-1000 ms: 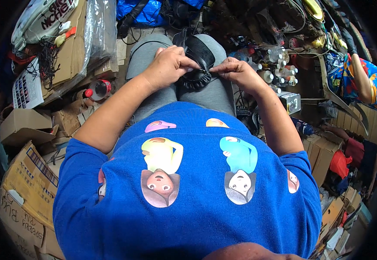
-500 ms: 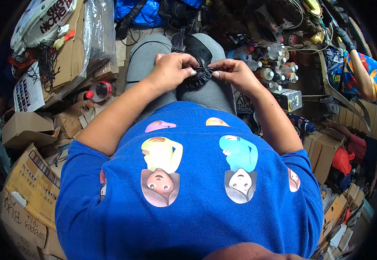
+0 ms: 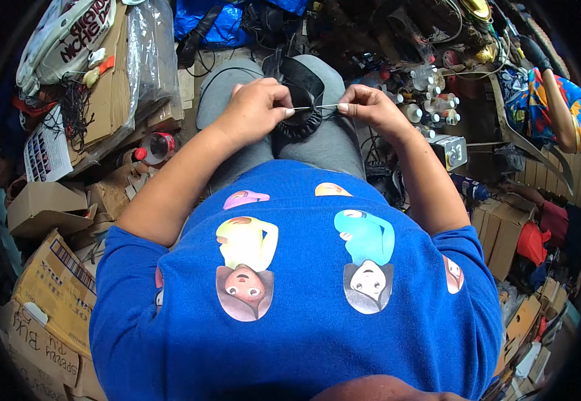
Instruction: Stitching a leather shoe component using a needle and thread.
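On my lap, across grey-clad knees, rests a black piece of leatherlike material (image 3: 305, 77) with a curved, ridged rim of stitches at its near end. My left hand (image 3: 257, 109) pinches a thin pale needle beside the rim's left side. Opposite it, my right hand (image 3: 369, 109) pinches a thin needle (image 3: 327, 105) between thumb and fingers, pointing toward the rim. Both needles meet the black piece near its middle; whether they are one or two I cannot tell. A thin dark thread runs by my right fingers.
At left stand cardboard sheets in clear plastic (image 3: 153, 60), a bottle with a red cap (image 3: 157, 147) and an open cardboard box (image 3: 50, 207). Several small bottles (image 3: 431, 100) and a metal can (image 3: 447, 152) stand at right. Another person's arm (image 3: 558, 110) shows at far right.
My hands have moved apart, the right one going outward. More of the needle now shows on both sides of the black piece.
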